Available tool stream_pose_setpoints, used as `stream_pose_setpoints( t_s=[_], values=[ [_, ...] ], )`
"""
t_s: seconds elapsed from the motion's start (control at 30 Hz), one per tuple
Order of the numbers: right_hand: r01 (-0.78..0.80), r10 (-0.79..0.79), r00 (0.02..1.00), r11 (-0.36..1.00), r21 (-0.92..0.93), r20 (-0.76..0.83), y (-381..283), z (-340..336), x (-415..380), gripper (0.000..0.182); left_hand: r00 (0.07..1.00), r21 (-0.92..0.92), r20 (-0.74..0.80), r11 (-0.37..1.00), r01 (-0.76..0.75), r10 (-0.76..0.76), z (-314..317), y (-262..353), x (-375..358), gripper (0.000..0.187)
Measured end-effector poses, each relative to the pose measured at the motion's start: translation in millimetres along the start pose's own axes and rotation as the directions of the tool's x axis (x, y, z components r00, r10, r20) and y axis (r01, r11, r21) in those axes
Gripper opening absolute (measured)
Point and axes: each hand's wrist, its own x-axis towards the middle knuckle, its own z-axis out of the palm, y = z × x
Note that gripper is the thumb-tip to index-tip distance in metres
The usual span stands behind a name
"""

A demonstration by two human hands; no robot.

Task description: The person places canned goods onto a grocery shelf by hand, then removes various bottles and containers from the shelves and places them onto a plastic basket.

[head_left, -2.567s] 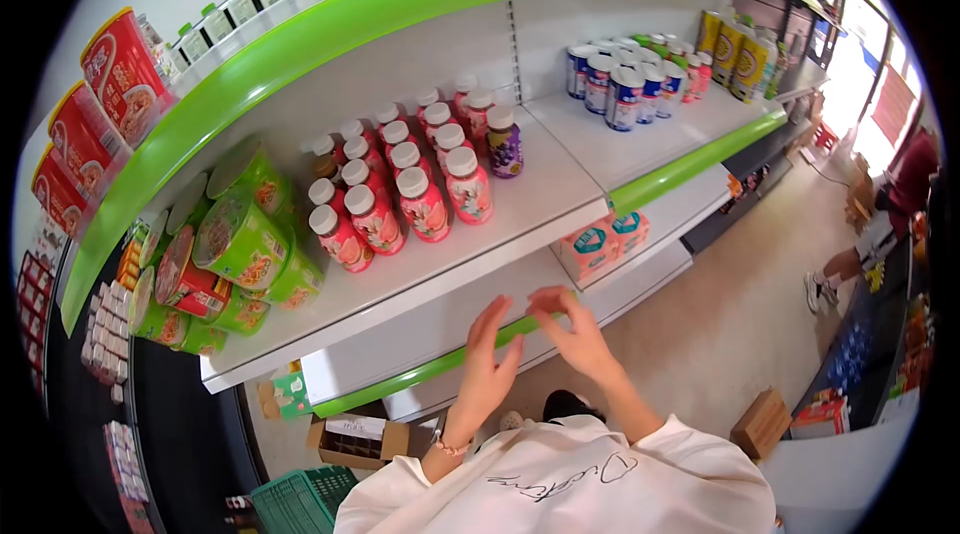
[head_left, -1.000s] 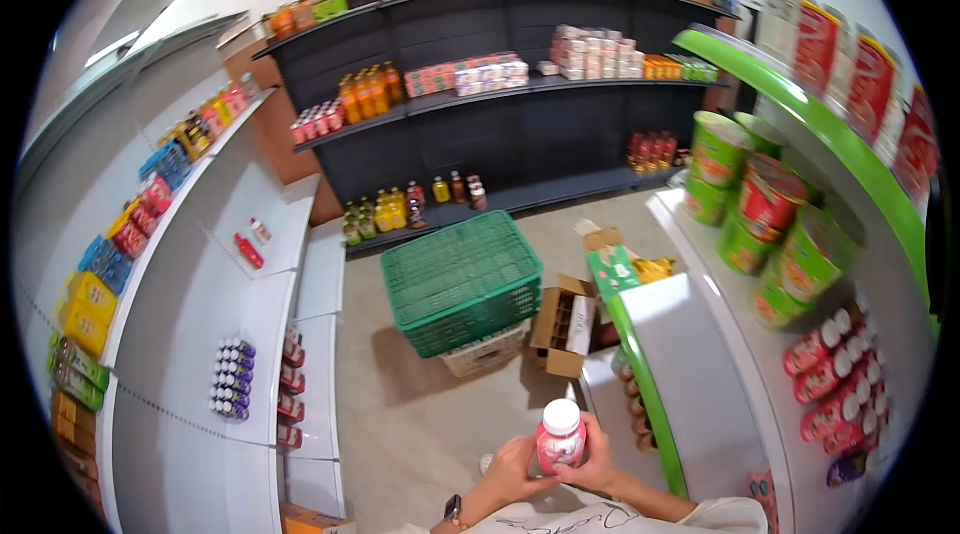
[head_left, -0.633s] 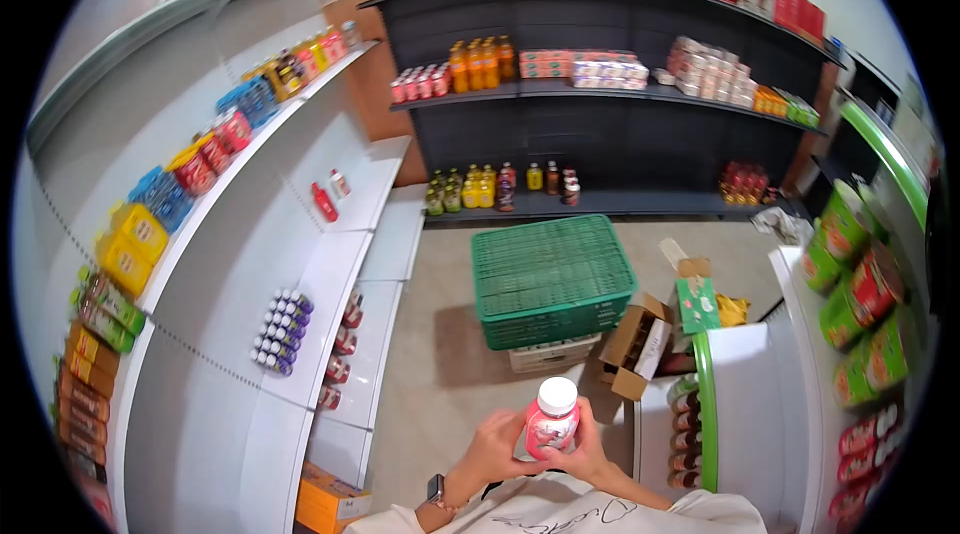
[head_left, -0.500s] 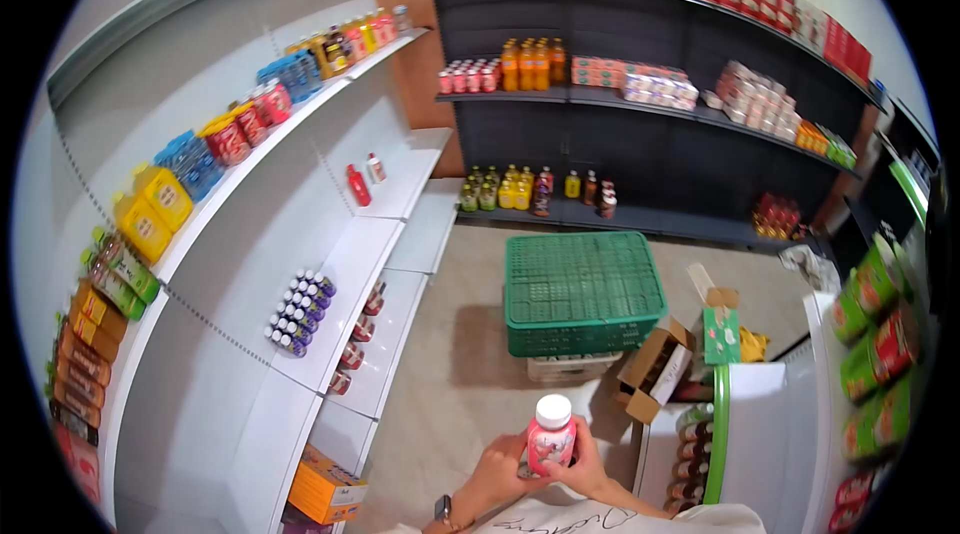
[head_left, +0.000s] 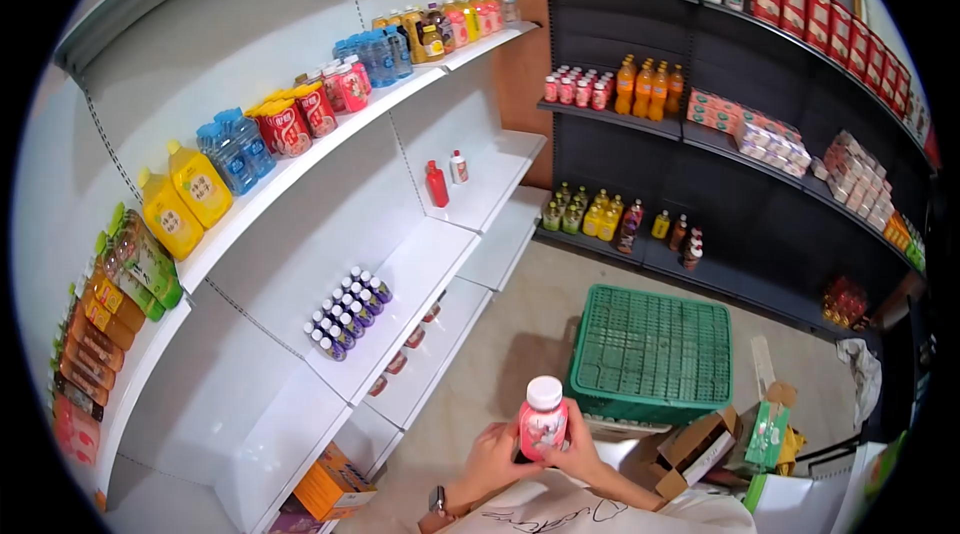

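Note:
Held upright in front of my body is a pink bottle (head_left: 543,426) with a white cap. My left hand (head_left: 495,459), with a dark watch on its wrist, closes around the bottle's left and lower side. On the other side, my right hand (head_left: 580,456) wraps the bottle, its thumb across the lower front. Similar pink bottles with white caps (head_left: 352,86) stand on the upper white shelf, and more pink bottles (head_left: 583,91) sit on the dark shelf at the back.
Left, the white shelf (head_left: 400,274) carries several purple bottles (head_left: 350,312) and a red bottle (head_left: 437,184). A green crate (head_left: 652,346) stands on the floor ahead, beside an open cardboard box (head_left: 697,449). An orange carton (head_left: 332,484) lies low at left. Dark shelving (head_left: 620,24) spans the back.
My view has turned left, so the shelves and crate appear further right. Both hands still hold the pink bottle, which sits slightly further left and higher in view.

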Motion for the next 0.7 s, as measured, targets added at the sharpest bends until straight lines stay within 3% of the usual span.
stream_pose_setpoints(
  t_s=[0.07, 0.27, 0.4, 0.57, 0.7],
  values=[
    [0.137, -0.137, 0.991, 0.990, -0.039, 0.007, -11, -3, 50, 0.070, 0.997, 0.031, -0.036, 0.997, -0.072, 0.073, -21, -11, 45, 0.082],
    [0.169, -0.167, 0.986, 0.980, -0.106, 0.027, -26, -27, 145, 0.074, 0.979, 0.062, -0.109, 0.984, -0.165, 0.171, -39, -40, 138, 0.083],
    [0.009, -0.005, 0.999, 0.996, -0.092, 0.045, -20, -41, 167, 0.075, 0.996, 0.023, -0.089, 0.999, -0.027, 0.029, -23, -58, 151, 0.083],
    [-0.164, 0.169, 0.985, 0.981, -0.107, 0.030, 13, -50, 200, 0.077, 0.997, 0.058, -0.079, 0.998, 0.013, -0.008, -18, -93, 175, 0.080],
    [-0.131, 0.134, 0.990, 0.986, -0.099, 0.032, 19, -44, 245, 0.075, 0.996, 0.031, -0.065, 0.998, 0.059, -0.057, -27, -125, 206, 0.076]
  ],
)
